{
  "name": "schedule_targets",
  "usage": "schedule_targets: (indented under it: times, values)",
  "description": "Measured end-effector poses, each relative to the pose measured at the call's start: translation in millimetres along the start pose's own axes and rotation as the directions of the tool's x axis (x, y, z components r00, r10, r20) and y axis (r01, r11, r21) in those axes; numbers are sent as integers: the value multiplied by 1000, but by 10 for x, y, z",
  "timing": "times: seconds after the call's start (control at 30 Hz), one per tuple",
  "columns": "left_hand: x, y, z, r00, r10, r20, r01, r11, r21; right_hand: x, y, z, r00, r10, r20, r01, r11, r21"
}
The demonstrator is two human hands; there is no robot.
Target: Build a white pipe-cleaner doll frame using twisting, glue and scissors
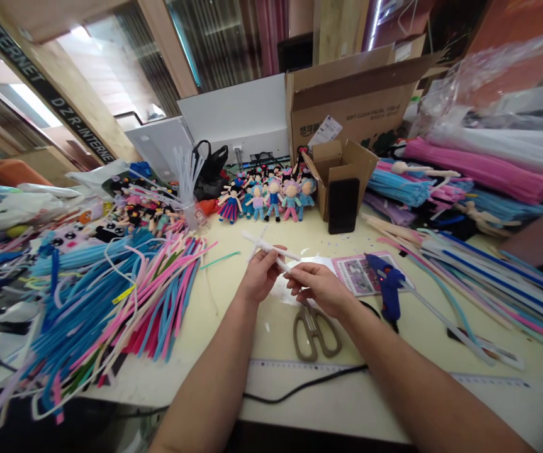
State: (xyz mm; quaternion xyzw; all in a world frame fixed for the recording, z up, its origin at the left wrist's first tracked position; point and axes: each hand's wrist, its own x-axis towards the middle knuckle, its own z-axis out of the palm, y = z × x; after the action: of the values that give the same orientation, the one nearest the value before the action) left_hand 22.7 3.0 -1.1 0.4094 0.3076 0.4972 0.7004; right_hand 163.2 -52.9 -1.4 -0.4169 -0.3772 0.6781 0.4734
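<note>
White pipe cleaners (284,252) cross each other between my two hands over the middle of the table. My left hand (265,272) is closed around them where they cross, with white ends sticking out past the fingers to the upper left and to the right. My right hand (317,286) pinches the lower end of a white pipe cleaner between thumb and fingers. Just below my right hand lie scissors (316,333) with grey-beige handles, their blades partly hidden by it. To the right rests a blue glue gun (389,286) with a clear glue stick in its back.
Piles of coloured pipe cleaners lie at left (106,302) and right. Small pipe-cleaner dolls (271,198) stand at the back, beside a small cardboard box (337,163) with a black phone (343,206) leaning on it. A ruler (299,367) and a black cable (299,391) run along the front.
</note>
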Motion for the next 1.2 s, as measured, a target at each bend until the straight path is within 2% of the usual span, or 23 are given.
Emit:
schedule_targets:
  times: [0.1, 0.2, 0.4, 0.53, 0.6, 0.77, 0.9, 1.07, 1.2]
  values:
    - [5, 9, -27, 1000, -15, 6, 15, 1000, -14, 4, 1, -17, 997, 51, 65, -54, 997, 48]
    - [2, 6, -37, 999, -22, 30, 23, 1000, -9, 8, 11, -26, 995, 49, 90, -54, 997, 50]
    - [-19, 13, -5, 999, -18, 50, 19, 1000, -16, 10, 36, -3, 998, 25, 55, -28, 999, 45]
    - [-16, 21, -1, 1000, -12, 12, 13, 999, -36, 18, 53, 13, 999, 19, 35, -18, 1000, -25]
    - [-14, 24, -2, 1000, -26, -2, 26, 999, -39, 26, 64, 15, 999, -19, 33, 22, 996, -89]
    - [-26, 32, 22, 996, -90, -13, 90, 996, -25, 50, 110, 14, 976, -213, 49, 219, 947, -237]
    - [-45, 35, 53, 991, -131, -17, 131, 991, -16, 47, 134, 25, 961, -273, 42, 273, 918, -287]
    - [-51, 26, 55, 991, -135, -9, 135, 991, 0, 25, 124, 56, 963, -270, 15, 261, 912, -315]
    - [-45, 33, 43, 997, -75, -4, 75, 997, 34, 18, 74, 29, 988, -149, 37, 154, 956, -252]
